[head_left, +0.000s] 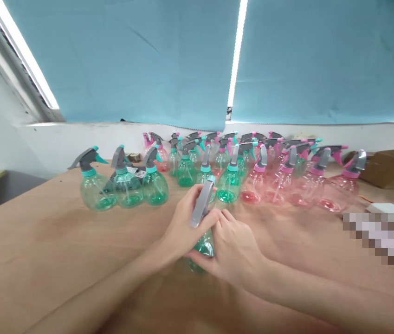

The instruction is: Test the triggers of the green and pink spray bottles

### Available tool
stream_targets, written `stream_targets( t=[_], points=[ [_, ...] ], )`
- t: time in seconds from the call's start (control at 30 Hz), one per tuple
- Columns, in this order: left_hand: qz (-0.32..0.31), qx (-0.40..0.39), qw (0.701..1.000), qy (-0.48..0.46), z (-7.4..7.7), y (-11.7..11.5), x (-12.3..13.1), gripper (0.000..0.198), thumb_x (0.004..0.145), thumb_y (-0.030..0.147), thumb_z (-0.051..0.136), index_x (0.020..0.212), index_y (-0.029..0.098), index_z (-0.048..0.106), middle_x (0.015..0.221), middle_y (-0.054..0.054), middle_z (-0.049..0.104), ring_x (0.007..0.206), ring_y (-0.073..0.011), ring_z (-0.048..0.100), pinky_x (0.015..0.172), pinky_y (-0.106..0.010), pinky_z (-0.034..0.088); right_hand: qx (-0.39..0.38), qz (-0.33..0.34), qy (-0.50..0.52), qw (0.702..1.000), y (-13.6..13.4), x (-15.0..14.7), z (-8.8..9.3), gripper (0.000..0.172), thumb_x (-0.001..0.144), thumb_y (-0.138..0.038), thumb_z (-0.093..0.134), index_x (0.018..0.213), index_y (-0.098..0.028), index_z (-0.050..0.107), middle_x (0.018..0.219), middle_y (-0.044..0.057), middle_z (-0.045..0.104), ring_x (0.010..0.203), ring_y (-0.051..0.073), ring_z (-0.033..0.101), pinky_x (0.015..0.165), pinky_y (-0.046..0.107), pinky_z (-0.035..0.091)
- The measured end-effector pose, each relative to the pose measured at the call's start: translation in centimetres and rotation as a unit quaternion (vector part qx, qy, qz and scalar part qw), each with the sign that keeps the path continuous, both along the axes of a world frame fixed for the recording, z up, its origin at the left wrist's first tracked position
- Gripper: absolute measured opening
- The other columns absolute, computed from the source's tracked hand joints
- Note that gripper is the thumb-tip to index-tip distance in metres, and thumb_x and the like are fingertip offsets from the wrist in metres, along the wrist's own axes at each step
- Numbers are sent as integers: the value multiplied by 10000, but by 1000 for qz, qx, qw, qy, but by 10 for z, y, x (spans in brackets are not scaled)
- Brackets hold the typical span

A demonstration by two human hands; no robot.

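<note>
Bottle (204, 245), one, green with a grey lever, is in two hands at the middle of the head view, in front of the near part of the bench (43, 241), its top tilted away; whether its base touches the wood I cannot tell. The left hand (181, 227) has its fingers (189, 198) clamped round the neck, just under the lever, thumb across the near side. The right hand (238, 243) is clamped on the right side of the body, its fingers bent against the left thumb and its own thumb reaching low across the green. Three green bottles (127, 188) with teal collars stand in a row to the left. Two more green bottles (228, 183) stand just beyond the hands, one of them partly hidden by the held one. Four red bottles (278, 188) with pink collars make the front row to the right. Behind these stand further bottles (185, 172), green and red, with grey, pink and teal heads, overlapping too much to count. One carton (384, 169) sits at the right, with one white object (388, 207) nearer; a patch beside that is pixelated. Two blue blinds (130, 60) hang beyond, one bright strip (238, 46) between them.
</note>
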State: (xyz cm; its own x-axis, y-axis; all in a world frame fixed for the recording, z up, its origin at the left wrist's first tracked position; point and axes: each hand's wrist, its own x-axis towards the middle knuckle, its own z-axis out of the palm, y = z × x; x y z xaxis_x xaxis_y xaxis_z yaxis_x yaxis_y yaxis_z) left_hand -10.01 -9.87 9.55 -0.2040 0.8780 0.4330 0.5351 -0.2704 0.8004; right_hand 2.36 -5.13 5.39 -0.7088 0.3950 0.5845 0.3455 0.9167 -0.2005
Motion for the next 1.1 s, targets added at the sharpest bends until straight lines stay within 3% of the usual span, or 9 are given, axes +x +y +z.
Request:
stream_targets(
  t=[0.17, 0.33, 0.5, 0.67, 0.8, 0.9, 1.1],
  points=[
    [-54, 26, 998, -18, -6, 13, 10, 332, 797, 124, 502, 1116, 215, 517, 864, 13, 555, 844, -170, 590, 836, -337, 500, -74, 57, 6, 996, 17, 23, -4, 640, 820, -731, 494, 1059, -142, 567, 950, 136, 655, 919, 322, 630, 737, 466, 536],
    [-80, 10, 996, -44, -7, 26, 7, 299, 802, 150, 521, 1087, 240, 525, 873, 26, 531, 723, -136, 562, 717, -292, 498, -155, 173, -63, 971, 61, 53, -18, 728, 848, -680, 520, 1345, -156, 427, 1306, 176, 566, 1193, 318, 546, 976, 486, 465],
    [-75, -17, 997, -33, -3, 37, 10, 279, 760, 153, 516, 1026, 237, 523, 681, 68, 458, 573, -117, 456, 648, -269, 479, -187, 137, -133, 964, 102, 77, -42, 677, 878, -622, 530, 1362, -155, 455, 1421, 182, 489, 1296, 321, 473, 1049, 503, 419],
    [-78, -15, 996, -30, 0, 44, 13, 276, 724, 156, 512, 990, 227, 531, 679, 65, 449, 551, -109, 415, 678, -280, 485, -183, 124, -150, 964, 116, 79, -59, 749, 835, -662, 563, 1377, -154, 467, 1472, 165, 446, 1371, 313, 388, 1106, 499, 367],
    [-91, -15, 996, -15, 3, 46, 13, 231, 719, 142, 503, 933, 217, 544, 616, 76, 392, 508, -102, 347, 601, -261, 429, -180, 124, -145, 965, 116, 75, -61, 776, 833, -677, 551, 1395, -150, 459, 1479, 158, 441, 1392, 304, 357, 1133, 492, 329],
    [-90, -26, 996, -11, 4, 46, 13, 169, 708, 140, 509, 862, 205, 533, 666, 49, 470, 556, -112, 414, 537, -245, 358, -182, 127, -141, 965, 115, 73, -59, 777, 839, -675, 546, 1402, -147, 453, 1477, 159, 445, 1388, 299, 365, 1136, 481, 325],
    [-88, -43, 995, -16, 4, 44, 12, 80, 744, 182, 539, 818, 204, 517, 780, 16, 553, 584, -110, 464, 545, -244, 369, -189, 131, -125, 965, 115, 74, -57, 762, 844, -655, 558, 1405, -150, 454, 1471, 165, 452, 1377, 307, 382, 1128, 499, 331]
  ],
)
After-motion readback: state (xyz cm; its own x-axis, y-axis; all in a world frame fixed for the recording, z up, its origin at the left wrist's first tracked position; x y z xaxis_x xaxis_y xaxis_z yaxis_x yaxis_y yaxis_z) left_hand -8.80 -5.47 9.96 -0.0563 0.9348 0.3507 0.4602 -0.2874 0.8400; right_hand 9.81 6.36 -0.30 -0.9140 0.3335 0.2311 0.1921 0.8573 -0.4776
